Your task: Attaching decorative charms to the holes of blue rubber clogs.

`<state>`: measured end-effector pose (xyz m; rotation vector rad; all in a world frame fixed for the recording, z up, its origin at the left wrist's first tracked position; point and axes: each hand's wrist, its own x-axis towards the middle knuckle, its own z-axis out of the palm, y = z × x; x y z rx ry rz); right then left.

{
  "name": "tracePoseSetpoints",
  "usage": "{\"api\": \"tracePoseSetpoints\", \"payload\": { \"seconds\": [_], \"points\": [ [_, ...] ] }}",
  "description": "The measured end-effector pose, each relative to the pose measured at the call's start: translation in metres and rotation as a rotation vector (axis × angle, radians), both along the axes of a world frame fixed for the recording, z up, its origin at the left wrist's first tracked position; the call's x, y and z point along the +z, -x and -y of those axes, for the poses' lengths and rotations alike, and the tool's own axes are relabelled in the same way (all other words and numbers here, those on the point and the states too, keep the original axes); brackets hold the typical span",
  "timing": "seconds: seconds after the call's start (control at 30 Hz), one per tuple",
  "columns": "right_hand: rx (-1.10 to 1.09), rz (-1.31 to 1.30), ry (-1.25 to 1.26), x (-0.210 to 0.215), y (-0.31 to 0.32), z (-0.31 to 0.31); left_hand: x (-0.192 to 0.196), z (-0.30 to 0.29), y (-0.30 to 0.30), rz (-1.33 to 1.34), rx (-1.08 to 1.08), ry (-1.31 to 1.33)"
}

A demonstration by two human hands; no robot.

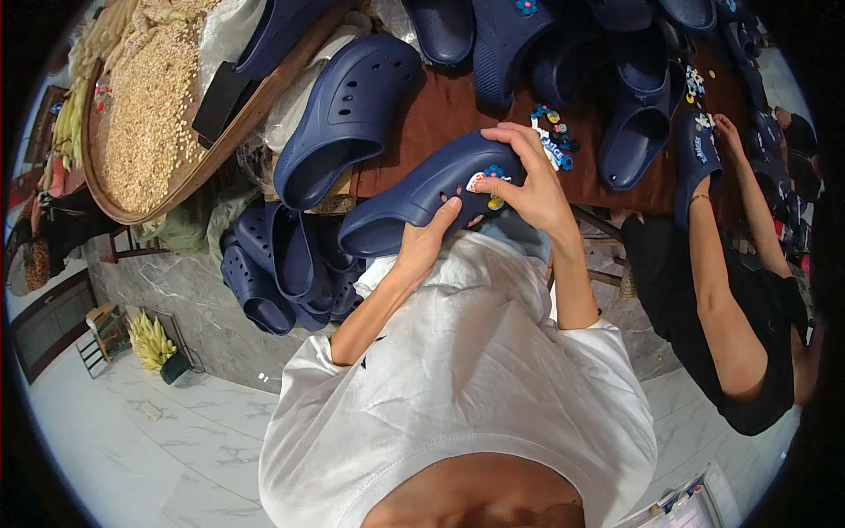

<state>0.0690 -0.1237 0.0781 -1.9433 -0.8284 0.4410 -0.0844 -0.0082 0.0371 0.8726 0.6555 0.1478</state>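
A navy blue clog [409, 195] with round holes is held in front of my chest, its toe pointing right and its opening to the left. My left hand [422, 245] grips its near side, thumb on the upper. Around the toe curls my right hand [539, 195], its thumb pressed on a small white and red shoe charm [476, 181]. A blue flower charm [495, 172] and a yellow one sit beside that thumb, partly hidden by it. Loose colourful charms [554, 136] lie on the brown cloth just beyond my right hand.
Another navy clog [352, 101] rests at the table's near edge, with several more behind. Left stands a wooden-rimmed tray [132, 216] of pale grains. More clogs [282, 264] are heaped below the table's left part. At right, a co-worker's hand [727, 130] is at another clog [689, 167].
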Motion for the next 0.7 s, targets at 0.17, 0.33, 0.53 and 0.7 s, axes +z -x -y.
{"api": "tracePoseSetpoints", "payload": {
  "seconds": [0.17, 0.33, 0.53, 0.7],
  "points": [
    [0.032, -0.018, -0.005, 0.0, 0.0, -0.001, 0.009, 0.004, 0.001, 0.028, 0.017, -0.074],
    [0.014, -0.058, 0.021, 0.003, 0.005, -0.004, 0.008, 0.005, 0.004, -0.051, -0.029, -0.354],
    [-0.02, 0.008, -0.073, -0.022, 0.008, -0.007, 0.005, 0.0, -0.003, -0.005, 0.025, -0.262],
    [-0.012, 0.035, -0.057, -0.038, 0.011, -0.012, 0.011, -0.015, -0.005, -0.056, 0.049, 0.302]
  ]
}}
